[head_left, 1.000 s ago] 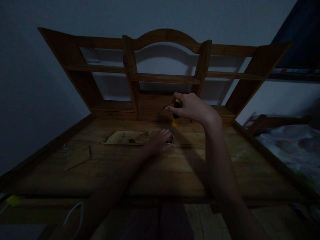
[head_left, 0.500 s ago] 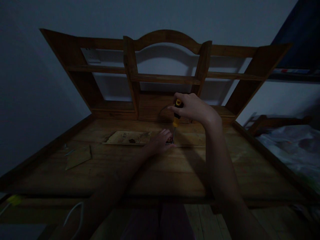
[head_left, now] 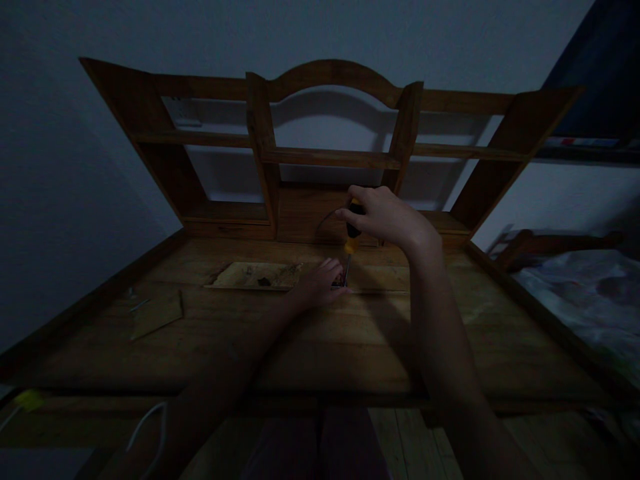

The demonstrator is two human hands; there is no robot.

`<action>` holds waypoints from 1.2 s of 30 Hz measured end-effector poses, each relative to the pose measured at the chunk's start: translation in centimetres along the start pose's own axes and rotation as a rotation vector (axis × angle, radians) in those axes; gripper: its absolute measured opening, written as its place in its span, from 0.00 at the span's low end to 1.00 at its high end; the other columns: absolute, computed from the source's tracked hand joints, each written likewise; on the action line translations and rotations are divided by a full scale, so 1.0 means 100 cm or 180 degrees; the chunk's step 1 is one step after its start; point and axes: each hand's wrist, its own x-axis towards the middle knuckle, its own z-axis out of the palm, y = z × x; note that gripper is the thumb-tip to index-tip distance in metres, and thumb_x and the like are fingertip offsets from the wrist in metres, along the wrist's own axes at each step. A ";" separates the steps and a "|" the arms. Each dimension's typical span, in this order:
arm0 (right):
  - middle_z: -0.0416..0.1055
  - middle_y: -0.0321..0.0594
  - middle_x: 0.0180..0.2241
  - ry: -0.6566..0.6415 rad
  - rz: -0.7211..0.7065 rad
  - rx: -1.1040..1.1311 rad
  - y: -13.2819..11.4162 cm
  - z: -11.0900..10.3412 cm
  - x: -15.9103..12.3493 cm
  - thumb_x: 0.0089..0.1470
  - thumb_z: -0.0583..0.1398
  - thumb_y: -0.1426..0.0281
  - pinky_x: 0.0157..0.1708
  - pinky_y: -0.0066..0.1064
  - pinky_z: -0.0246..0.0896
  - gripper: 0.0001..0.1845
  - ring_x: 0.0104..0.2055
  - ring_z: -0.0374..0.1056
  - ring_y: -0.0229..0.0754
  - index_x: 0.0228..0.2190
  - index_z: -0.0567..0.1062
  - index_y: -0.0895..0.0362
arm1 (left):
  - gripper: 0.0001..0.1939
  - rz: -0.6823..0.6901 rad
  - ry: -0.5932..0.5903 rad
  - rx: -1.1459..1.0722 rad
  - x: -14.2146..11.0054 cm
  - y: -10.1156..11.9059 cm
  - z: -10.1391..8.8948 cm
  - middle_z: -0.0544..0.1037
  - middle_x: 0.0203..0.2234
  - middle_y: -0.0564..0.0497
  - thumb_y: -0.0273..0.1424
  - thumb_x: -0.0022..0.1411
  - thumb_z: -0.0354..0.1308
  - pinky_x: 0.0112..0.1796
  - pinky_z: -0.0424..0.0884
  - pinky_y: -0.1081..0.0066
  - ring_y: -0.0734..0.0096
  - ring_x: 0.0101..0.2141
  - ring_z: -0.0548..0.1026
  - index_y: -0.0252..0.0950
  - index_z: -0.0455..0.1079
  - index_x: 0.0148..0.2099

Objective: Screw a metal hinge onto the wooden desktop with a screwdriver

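My right hand [head_left: 385,212] is closed around the yellow-and-black handle of a screwdriver [head_left: 353,225], held nearly upright with its shaft pointing down. The screwdriver's tip meets the desk beside a small piece with a metallic edge [head_left: 340,285]. My left hand [head_left: 319,283] rests low on the desk, its fingers bent around that small piece, whose kind I cannot make out in the dim light. Left of this hand a long recess [head_left: 240,273] with a pale, dark-stained surface runs along the wooden desk top [head_left: 310,353].
A wooden shelf unit [head_left: 330,158] stands along the back of the desk. On the left lie a thin wooden piece [head_left: 157,315] and a small metal item [head_left: 140,305]. A yellow object [head_left: 30,400] sits at the lower left. Plastic-covered things [head_left: 585,293] are at the right.
The right hand and screwdriver handle have shifted very slightly, the handle's tilt changing a little. The left hand keeps its place on the desk.
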 end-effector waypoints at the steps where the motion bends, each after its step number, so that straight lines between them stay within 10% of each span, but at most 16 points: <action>1: 0.81 0.51 0.42 0.0014 0.0020 -0.0064 -0.001 0.000 0.000 0.70 0.60 0.57 0.45 0.41 0.67 0.18 0.45 0.77 0.55 0.48 0.78 0.58 | 0.18 0.0000 -0.0011 0.0006 0.000 0.000 0.000 0.73 0.43 0.45 0.47 0.74 0.61 0.46 0.71 0.59 0.55 0.46 0.72 0.39 0.63 0.40; 26: 0.81 0.57 0.46 -0.0138 0.0511 -0.0382 -0.005 -0.007 -0.007 0.64 0.61 0.51 0.43 0.45 0.68 0.28 0.49 0.77 0.63 0.53 0.75 0.59 | 0.19 0.0038 0.0045 -0.0047 -0.001 0.001 -0.001 0.73 0.43 0.46 0.47 0.72 0.64 0.43 0.70 0.61 0.56 0.45 0.72 0.40 0.62 0.41; 36: 0.80 0.52 0.46 -0.0255 -0.0027 0.0080 0.000 -0.003 -0.001 0.63 0.62 0.62 0.39 0.39 0.66 0.20 0.45 0.77 0.55 0.53 0.73 0.58 | 0.18 0.0012 -0.0087 -0.0055 -0.001 -0.003 0.000 0.73 0.45 0.45 0.40 0.66 0.70 0.46 0.71 0.59 0.55 0.47 0.71 0.40 0.62 0.42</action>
